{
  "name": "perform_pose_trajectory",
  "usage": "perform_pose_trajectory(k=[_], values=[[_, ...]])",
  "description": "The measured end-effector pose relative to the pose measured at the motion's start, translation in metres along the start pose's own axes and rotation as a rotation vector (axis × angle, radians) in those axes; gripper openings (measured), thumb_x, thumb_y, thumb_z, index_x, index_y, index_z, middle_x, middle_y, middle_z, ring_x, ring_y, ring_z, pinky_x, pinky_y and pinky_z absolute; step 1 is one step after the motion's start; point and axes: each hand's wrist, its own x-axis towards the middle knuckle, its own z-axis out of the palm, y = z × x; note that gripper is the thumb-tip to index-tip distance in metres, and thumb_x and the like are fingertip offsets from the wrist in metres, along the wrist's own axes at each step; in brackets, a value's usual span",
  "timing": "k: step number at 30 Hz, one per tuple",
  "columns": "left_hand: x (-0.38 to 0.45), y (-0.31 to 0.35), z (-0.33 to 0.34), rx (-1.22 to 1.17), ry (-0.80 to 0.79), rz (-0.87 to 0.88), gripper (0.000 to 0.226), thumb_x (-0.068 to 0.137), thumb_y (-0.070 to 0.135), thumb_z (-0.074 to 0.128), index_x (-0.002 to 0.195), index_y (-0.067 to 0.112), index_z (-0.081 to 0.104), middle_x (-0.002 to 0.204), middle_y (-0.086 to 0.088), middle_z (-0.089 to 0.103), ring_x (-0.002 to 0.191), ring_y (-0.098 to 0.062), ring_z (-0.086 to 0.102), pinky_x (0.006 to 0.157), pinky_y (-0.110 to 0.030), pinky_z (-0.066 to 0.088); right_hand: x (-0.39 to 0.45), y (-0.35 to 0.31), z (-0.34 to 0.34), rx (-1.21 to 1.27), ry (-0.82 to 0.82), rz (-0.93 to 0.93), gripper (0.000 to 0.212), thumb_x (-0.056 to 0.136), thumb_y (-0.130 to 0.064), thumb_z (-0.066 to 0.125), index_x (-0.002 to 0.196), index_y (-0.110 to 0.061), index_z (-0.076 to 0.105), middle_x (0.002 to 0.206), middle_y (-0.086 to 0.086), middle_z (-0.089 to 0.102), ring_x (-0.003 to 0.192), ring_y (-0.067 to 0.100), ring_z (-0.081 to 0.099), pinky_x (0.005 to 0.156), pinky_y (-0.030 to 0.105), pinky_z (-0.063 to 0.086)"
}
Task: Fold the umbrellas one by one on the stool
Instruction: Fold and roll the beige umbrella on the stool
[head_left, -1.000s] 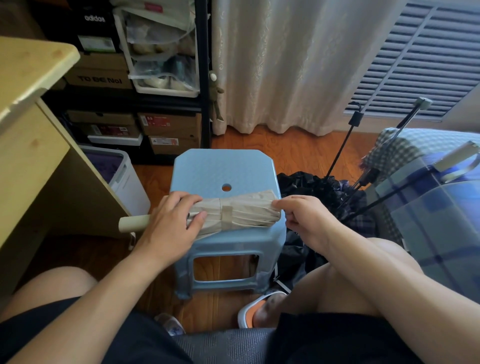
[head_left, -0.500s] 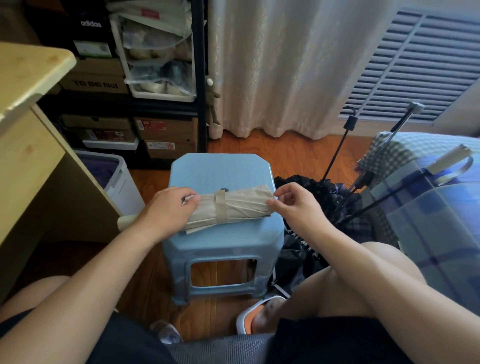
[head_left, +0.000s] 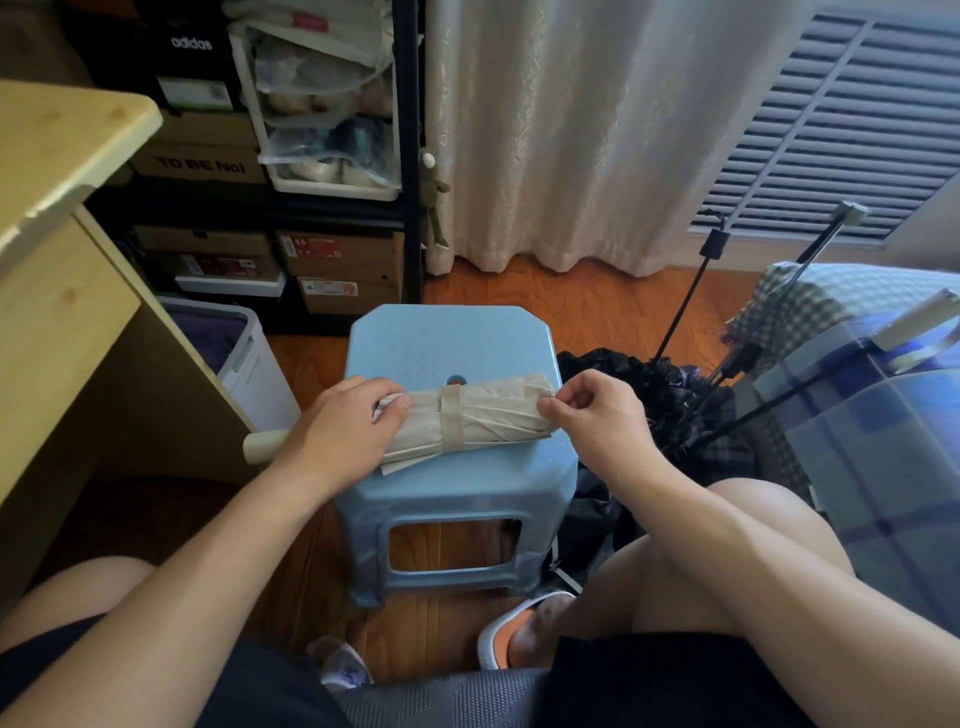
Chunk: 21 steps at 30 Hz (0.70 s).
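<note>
While the left hand (head_left: 343, 431) presses the strapped beige umbrella (head_left: 483, 415) steady on the stool (head_left: 447, 338), right hand (head_left: 597, 421) fingertips pinch its canopy end, apparently tidying it.

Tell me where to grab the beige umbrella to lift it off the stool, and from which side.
Grip the beige umbrella at its cream handle, coming from the left. The handle juts past the blue stool edge, bare and rigid, so fingers can likely wrap it fully. The left hand rests on the canopy next to it; the right hand pinches the far tip, where the cloth is soft. The strap looks wrapped around the canopy.
</note>
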Motion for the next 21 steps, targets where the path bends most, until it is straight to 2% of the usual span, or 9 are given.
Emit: perform_pose_trajectory(k=[5, 8, 15, 21], values=[[0.0009, -0.0006, 0.0003, 0.002, -0.007, 0.011, 0.030, 0.104, 0.042, 0.049, 0.119, 0.026, 0.069, 0.114, 0.003, 0.065, 0.103, -0.014, 0.056, 0.084, -0.030, 0.040, -0.0022, -0.0053, -0.0009, -0.007, 0.026, 0.021, 0.019, 0.088, -0.023, 0.081, 0.077, -0.013, 0.068, 0.070, -0.005, 0.063, 0.061, 0.010, 0.052, 0.062, 0.031, 0.043], [0.0014, -0.0012, 0.0006, 0.004, -0.001, 0.007, 0.030, 0.104, 0.041, 0.049, 0.119, 0.026, 0.069, 0.115, 0.003, 0.065, 0.101, -0.011, 0.054, 0.084, -0.030, 0.039, -0.0050, -0.0056, -0.0008, 0.018, 0.057, 0.008, 0.021, 0.087, -0.020, 0.082, 0.073, -0.014, 0.067, 0.069, -0.004, 0.063, 0.060, 0.010, 0.052, 0.060, 0.027, 0.041], [0.0006, -0.0005, 0.0013, 0.012, 0.005, 0.001, 0.030, 0.105, 0.042, 0.048, 0.119, 0.027, 0.069, 0.115, 0.004, 0.064, 0.100, -0.010, 0.052, 0.083, -0.029, 0.039, -0.0063, -0.0018, 0.0042, 0.034, 0.067, -0.017, 0.016, 0.089, -0.020, 0.080, 0.080, -0.014, 0.068, 0.073, -0.003, 0.065, 0.063, 0.008, 0.054, 0.058, 0.022, 0.042], [-0.0010, 0.0013, 0.0006, 0.018, 0.011, 0.003, 0.030, 0.105, 0.041, 0.047, 0.120, 0.026, 0.068, 0.114, 0.004, 0.063, 0.099, -0.010, 0.052, 0.082, -0.029, 0.039, -0.0061, 0.0010, 0.0062, 0.026, 0.085, -0.013, 0.023, 0.088, -0.019, 0.080, 0.076, -0.010, 0.064, 0.079, 0.003, 0.067, 0.070, 0.016, 0.056, 0.063, 0.032, 0.047]])
